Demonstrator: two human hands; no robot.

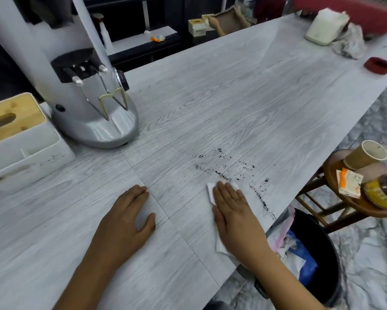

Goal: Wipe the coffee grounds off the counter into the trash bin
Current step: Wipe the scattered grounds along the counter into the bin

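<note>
Dark coffee grounds (232,168) are scattered on the grey wood-grain counter (210,97), trailing toward its right edge. My right hand (235,213) lies flat, fingers together, pressing a white tissue (211,192) onto the counter just in front of the grounds. To its left, my left hand (130,215) rests palm down on the counter, holding nothing. A black trash bin (317,253) with a liner and crumpled waste stands on the floor below the counter's right edge.
A silver coffee grinder (85,86) stands at the back left beside a white tissue box with a wooden lid (16,139). A wooden stool (349,198) with a paper cup stands right of the bin. A red dish (378,64) and white container (324,25) sit far right.
</note>
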